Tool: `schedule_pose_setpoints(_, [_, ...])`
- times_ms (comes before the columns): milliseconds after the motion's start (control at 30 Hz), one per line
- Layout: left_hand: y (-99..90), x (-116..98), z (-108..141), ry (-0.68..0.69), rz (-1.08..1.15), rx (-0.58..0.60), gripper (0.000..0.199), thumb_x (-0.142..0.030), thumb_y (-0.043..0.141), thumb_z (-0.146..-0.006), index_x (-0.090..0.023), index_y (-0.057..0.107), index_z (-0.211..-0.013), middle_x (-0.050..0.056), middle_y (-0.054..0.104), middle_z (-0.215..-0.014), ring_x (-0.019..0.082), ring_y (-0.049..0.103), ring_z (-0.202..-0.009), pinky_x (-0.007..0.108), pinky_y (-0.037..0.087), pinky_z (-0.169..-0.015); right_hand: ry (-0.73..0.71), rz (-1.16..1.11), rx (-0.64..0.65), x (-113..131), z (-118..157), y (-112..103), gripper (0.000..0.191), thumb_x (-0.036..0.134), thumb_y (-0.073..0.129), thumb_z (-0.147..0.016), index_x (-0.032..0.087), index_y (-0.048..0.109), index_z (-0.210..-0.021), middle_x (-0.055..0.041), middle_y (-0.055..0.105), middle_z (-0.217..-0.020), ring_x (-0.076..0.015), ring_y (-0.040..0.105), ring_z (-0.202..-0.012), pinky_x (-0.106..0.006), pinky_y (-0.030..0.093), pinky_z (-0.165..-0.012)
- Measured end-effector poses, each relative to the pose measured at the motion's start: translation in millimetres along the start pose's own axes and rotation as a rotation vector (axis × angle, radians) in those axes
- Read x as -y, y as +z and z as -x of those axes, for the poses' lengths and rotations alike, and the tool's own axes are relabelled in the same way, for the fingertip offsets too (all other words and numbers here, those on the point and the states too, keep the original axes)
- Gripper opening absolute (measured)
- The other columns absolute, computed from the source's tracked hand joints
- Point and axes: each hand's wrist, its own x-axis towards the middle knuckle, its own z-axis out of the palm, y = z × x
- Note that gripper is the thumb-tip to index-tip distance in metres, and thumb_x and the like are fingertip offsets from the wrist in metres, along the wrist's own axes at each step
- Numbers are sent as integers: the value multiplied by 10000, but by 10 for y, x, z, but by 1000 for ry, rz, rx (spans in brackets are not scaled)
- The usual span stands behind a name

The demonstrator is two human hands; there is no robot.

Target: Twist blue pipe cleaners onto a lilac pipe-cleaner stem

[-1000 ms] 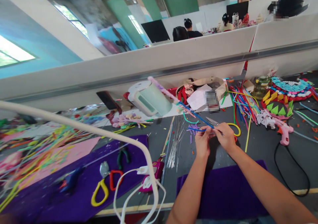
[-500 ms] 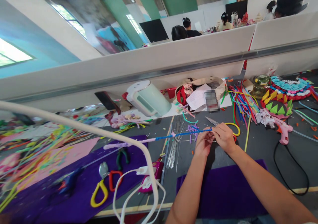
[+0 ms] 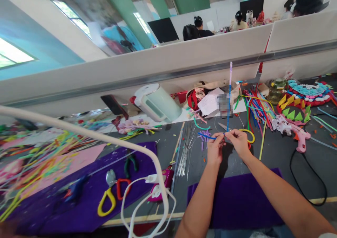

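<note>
My left hand and my right hand meet fingertip to fingertip over the dark table. Between them stands a long thin wrapped stem, blue below and pale lilac at its upper end, pinched in my right fingers. My left fingers pinch a blue fuzzy strip whose free end points left. A thin wire loops up close to the stem. Behind my right hand lie scissors with yellow handles, partly hidden. Short purple pieces are scattered left of my left hand.
Silver wires lie left of my hands. Purple cloth is under my forearms. A white cable arches across the left side. Coloured stems, a pink glue gun and a pale green kettle stand around.
The long stem has swung from pointing left to nearly upright. A blue strip now sticks out left from my left fingers. Both hands remain in about the same place.
</note>
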Motion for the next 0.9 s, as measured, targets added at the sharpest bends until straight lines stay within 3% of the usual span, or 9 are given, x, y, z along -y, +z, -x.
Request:
schedule_pose_setpoints(267, [14, -17, 40, 224, -130, 76, 151, -263, 728, -635, -158, 663, -723, -9, 584, -758, 74, 513, -576, 200, 400, -509, 254, -332, 67, -5, -45, -21, 263, 365, 734, -635, 157, 585, -573, 28, 559, -509, -60, 432, -425, -199, 330, -446])
schedule_pose_setpoints(433, [7, -56, 43, 268, -104, 148, 119, -234, 729, -643, -157, 659, -700, 1, 568, -821, 78, 526, -601, 205, 401, -510, 319, -443, 160, 23, -35, -25, 252, 337, 740, -642, 164, 567, -579, 33, 554, -512, -60, 441, -434, -195, 355, -457])
schedule_pose_setpoints(533, [3, -64, 37, 207, -40, 174, 126, -227, 733, -643, -154, 647, -701, -3, 578, -795, 75, 528, -583, 202, 395, -505, 260, -421, 182, 41, -24, -18, 235, 328, 727, -660, 168, 573, -584, 31, 561, -531, -69, 457, -458, -206, 381, -484])
schedule_pose_setpoints(700, [2, -40, 19, -36, 48, 169, 224, -271, 755, -628, -154, 638, -778, -21, 561, -602, 70, 507, -527, 176, 381, -481, 63, -255, 109, 65, -12, -21, 187, 313, 699, -687, 175, 598, -611, 24, 572, -564, -94, 493, -511, -223, 400, -515])
schedule_pose_setpoints(900, [-25, 9, -15, -144, 44, 122, 303, -380, 752, -617, -133, 578, -640, -39, 489, -504, 50, 454, -443, 170, 383, -451, -249, 98, -9, 64, 26, -17, 155, 306, 635, -749, 192, 615, -646, -4, 590, -647, -139, 540, -618, -262, 427, -594])
